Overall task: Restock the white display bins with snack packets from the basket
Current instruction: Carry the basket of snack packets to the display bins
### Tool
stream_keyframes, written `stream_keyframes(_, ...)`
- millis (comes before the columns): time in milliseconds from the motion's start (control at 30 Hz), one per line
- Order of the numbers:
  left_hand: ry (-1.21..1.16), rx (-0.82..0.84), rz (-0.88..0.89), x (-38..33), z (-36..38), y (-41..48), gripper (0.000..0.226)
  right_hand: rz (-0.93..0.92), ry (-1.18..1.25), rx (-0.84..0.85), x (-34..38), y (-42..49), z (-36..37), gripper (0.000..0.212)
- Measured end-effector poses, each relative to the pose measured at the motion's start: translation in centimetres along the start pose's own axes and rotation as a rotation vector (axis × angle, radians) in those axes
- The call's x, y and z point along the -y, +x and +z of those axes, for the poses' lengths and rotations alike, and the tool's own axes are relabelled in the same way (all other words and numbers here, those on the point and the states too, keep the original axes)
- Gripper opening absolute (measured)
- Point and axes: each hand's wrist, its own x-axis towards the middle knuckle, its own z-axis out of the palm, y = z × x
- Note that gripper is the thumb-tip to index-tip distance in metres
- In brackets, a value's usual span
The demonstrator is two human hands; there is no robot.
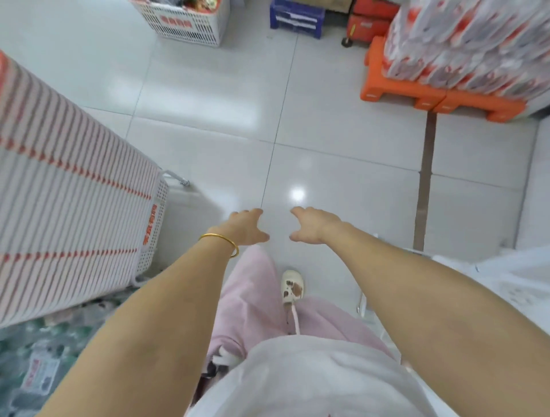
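Left hand (244, 227) and right hand (313, 223) hold nothing, fingers (255, 212) loosely spread; best step close to the basket (184, 25) ahead before grabbing packets (195, 3).

Reaching forward and down with both bare arms, past the white shoe (293, 287). Holding the left hand (245, 226) beyond and left of the shoe, palm down, fingers loosely curled, gripping nothing; wearing a gold bangle (220, 242) at that wrist. Holding the right hand (314, 224) beyond and right of the shoe, palm down, fingers relaxed, empty. Leaving a gap between the hands.
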Motion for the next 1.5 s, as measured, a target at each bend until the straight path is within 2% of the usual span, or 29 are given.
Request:
stream_keyframes(200,-0.004,-0.048,-0.024,1.9,-14.7,9.7,0.073,0.004,-0.039,-0.043,3.3,10.8,-14.6,0.059)
stream_keyframes(600,-0.012,-0.039,-0.038,7.0,-45.0,25.0,0.073,0.004,-0.017,-0.069,11.9,31.0,-42.2,0.059)
stream_keyframes(900,-0.138,-0.118,-0.094,12.3,-64.9,35.9,0.073,-0.108,-0.101,-0.055,20.4,46.5,-60.8,0.061)
stream_keyframes(1167,-0.095,-0.125,-0.079,20.6,-79.6,46.6,0.067,-0.098,-0.078,-0.031,28.1,60.1,-71.8,0.061)
stream_keyframes(1367,0.011,-0.165,-0.046,28.7,-90.5,58.5,0.067,0.006,0.174,-0.109,32.7,74.1,-76.6,0.058)
stream_keyframes(1500,-0.029,-0.234,-0.081,33.8,-95.1,67.8,0.063,0.129,0.265,-0.199,33.5,83.5,-77.6,0.056)
